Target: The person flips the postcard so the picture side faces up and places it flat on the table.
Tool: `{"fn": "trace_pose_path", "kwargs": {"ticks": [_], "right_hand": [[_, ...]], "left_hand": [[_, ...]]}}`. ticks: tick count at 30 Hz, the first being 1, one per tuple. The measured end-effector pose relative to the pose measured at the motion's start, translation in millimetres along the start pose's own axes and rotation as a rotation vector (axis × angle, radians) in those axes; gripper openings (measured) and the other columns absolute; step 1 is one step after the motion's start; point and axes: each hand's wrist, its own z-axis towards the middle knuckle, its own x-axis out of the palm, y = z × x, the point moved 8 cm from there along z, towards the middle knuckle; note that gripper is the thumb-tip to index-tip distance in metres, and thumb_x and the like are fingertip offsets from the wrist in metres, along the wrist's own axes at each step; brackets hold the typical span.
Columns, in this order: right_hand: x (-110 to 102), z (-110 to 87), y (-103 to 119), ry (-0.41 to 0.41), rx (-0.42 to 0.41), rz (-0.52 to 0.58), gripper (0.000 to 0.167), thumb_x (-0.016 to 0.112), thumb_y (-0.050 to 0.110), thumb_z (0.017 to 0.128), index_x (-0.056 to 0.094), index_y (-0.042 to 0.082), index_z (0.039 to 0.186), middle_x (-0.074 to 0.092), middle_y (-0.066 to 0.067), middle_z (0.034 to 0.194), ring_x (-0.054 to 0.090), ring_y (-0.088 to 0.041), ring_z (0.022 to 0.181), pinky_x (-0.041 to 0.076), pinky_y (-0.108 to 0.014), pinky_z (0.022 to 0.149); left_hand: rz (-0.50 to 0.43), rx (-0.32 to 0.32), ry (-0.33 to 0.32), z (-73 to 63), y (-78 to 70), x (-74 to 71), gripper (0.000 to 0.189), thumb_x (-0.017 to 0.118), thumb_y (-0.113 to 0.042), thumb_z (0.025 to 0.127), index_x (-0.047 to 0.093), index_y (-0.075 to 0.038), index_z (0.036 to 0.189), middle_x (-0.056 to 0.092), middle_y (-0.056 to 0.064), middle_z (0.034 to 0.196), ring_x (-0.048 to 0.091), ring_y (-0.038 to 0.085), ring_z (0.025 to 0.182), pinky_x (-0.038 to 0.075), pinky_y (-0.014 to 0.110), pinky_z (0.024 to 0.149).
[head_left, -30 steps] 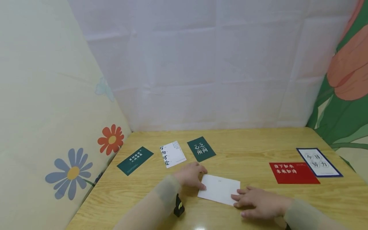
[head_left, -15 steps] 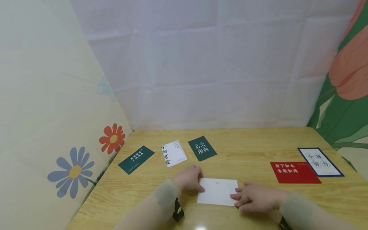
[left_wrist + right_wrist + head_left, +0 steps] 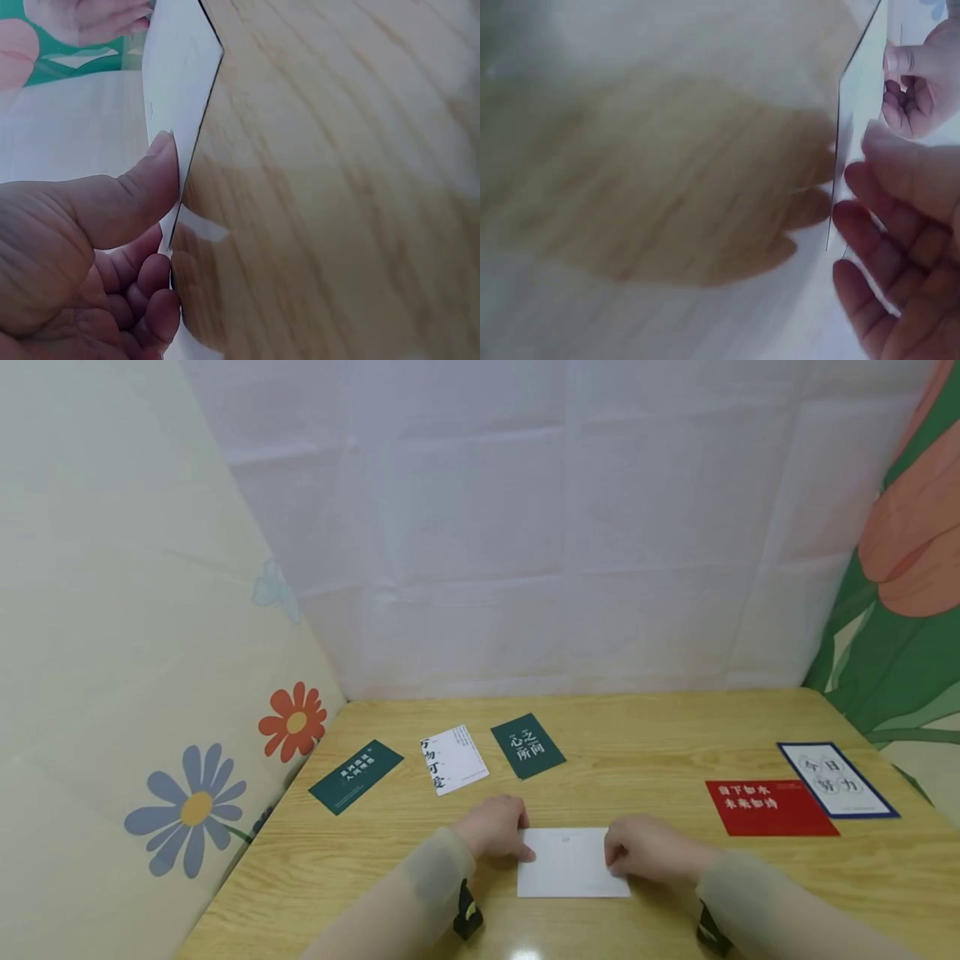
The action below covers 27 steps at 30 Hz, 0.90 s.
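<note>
A white postcard (image 3: pixel 564 864), its upper face blank but for a small mark near the top, lies on the wooden table in front of me. At its left edge my left hand (image 3: pixel 491 828) pinches it, the thumb over the face and the other fingers curled at the edge, as the left wrist view shows with the postcard (image 3: pixel 180 90). My right hand (image 3: pixel 652 847) grips the right edge with curled fingers. In the right wrist view, the right thumb (image 3: pixel 900 154) reaches over the postcard, and fingertips meet its edge.
Toward the back left lie a green card (image 3: pixel 356 777), a white card with black characters (image 3: pixel 455 760) and another green card (image 3: pixel 528 746). On the right, a blue-bordered card (image 3: pixel 838 779) overlaps a red card (image 3: pixel 772 808). A white cloth (image 3: pixel 562 543) hangs behind the table.
The white postcard has turned from a slant to nearly square with the table's front. My right fingers, spread before, have curled in at its right edge. My left hand has shifted slightly.
</note>
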Motion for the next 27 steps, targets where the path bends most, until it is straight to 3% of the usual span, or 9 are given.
{"fn": "trace_pose_path", "kwargs": {"ticks": [5, 10, 19, 27], "right_hand": [[-3, 11.2, -11, -0.027, 0.144, 0.0, 0.017, 0.073, 0.01, 0.083, 0.063, 0.019, 0.074, 0.056, 0.007, 0.073, 0.051, -0.014, 0.069, 0.043, -0.033, 0.066], [-5, 17.9, -22, -0.054, 0.236, 0.038, 0.017, 0.076, 0.011, 0.081, 0.061, 0.018, 0.076, 0.056, 0.003, 0.075, 0.051, -0.017, 0.072, 0.043, -0.035, 0.067], [-13, 24.4, -28, -0.11, 0.252, 0.039, 0.027, 0.083, 0.013, 0.075, 0.062, 0.015, 0.093, 0.055, 0.002, 0.088, 0.05, -0.017, 0.082, 0.045, -0.039, 0.078], [-12, 27.2, -27, -0.083, 0.268, 0.04, 0.028, 0.082, 0.008, 0.074, 0.06, 0.013, 0.091, 0.055, -0.001, 0.088, 0.05, -0.019, 0.081, 0.045, -0.041, 0.078]], "left_hand": [[-0.018, -0.011, 0.004, -0.6, -0.8, -0.2, 0.03, 0.083, -0.03, 0.075, 0.063, -0.017, 0.093, 0.055, -0.004, 0.086, 0.051, 0.019, 0.082, 0.044, 0.035, 0.076], [-0.027, -0.017, 0.005, -0.1, 0.3, -0.2, 0.027, 0.082, -0.029, 0.076, 0.063, -0.018, 0.091, 0.056, -0.003, 0.085, 0.051, 0.019, 0.081, 0.044, 0.035, 0.076], [-0.039, -0.031, 0.006, 1.0, 1.4, -1.6, 0.025, 0.082, -0.029, 0.076, 0.062, -0.019, 0.087, 0.057, -0.002, 0.083, 0.052, 0.02, 0.08, 0.042, 0.035, 0.072], [-0.033, -0.048, 0.017, 3.3, 1.5, -0.4, 0.025, 0.082, -0.028, 0.076, 0.061, -0.019, 0.085, 0.058, -0.002, 0.082, 0.052, 0.02, 0.078, 0.041, 0.035, 0.071]]}}
